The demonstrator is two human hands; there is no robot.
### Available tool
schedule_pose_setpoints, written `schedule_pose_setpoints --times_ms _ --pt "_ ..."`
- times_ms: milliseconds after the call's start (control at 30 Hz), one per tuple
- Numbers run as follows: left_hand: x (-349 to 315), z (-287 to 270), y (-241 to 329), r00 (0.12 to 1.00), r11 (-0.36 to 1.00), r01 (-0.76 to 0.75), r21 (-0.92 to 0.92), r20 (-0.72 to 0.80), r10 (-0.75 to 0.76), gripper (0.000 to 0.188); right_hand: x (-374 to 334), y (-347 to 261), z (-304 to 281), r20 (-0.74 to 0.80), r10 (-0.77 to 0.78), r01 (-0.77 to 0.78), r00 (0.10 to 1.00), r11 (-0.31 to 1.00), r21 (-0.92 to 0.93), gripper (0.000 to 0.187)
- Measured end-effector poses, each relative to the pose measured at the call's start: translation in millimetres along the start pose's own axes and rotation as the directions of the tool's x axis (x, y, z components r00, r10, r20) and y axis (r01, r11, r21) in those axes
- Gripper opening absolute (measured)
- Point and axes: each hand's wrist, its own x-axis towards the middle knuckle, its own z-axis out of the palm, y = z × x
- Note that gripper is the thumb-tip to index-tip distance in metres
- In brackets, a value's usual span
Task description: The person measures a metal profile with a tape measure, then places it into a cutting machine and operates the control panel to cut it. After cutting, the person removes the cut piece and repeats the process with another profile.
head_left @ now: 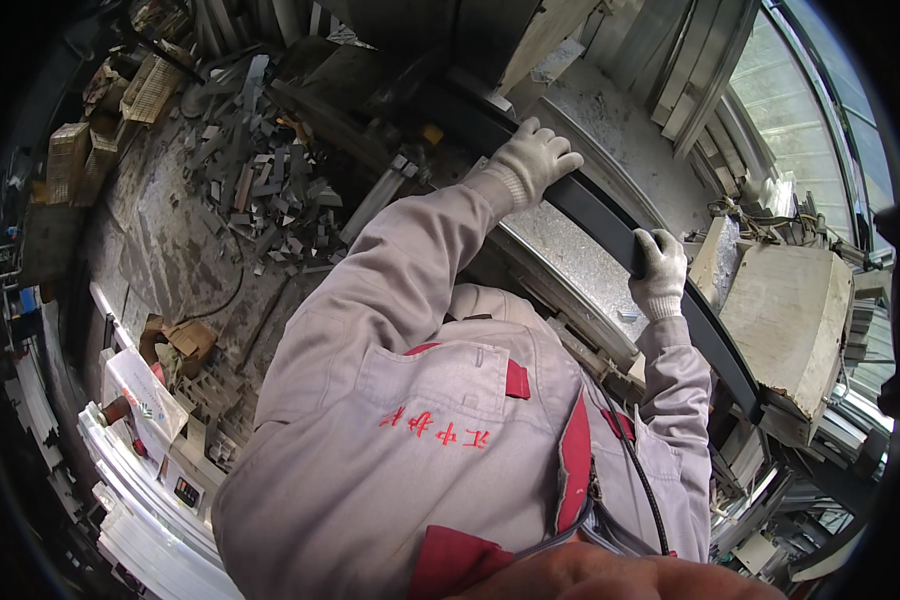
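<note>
A long dark grey metal profile slants across in front of me, from the upper middle down to the right. My left hand, in a whitish knit glove, is closed over it near the machine, the fingertips at its far edge. Further along to the right, my right hand, gloved the same way, grips the profile with bent fingers curled over the top. Under and beside the profile lies a pale metal bed strewn with fine chips. The profile's upper left end is lost in shadow.
A heap of metal offcuts covers the floor at the left. A beige box-shaped housing stands by the profile's right end. Long profiles lean at the upper right. White lengths are stacked at the lower left.
</note>
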Motion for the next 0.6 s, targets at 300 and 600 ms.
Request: schedule_pose_setpoints --times_ms 300,600 --pt "4 17 0 0.999 0.999 -0.021 -0.038 0.027 0.022 0.066 -8 3 26 0.009 0.032 -0.032 0.999 0.999 0.036 0.082" --pt "5 16 -1 0.999 0.999 -0.049 0.005 0.010 0.049 0.054 -11 5 35 -0.003 0.045 -0.045 0.999 0.997 0.069 0.083"
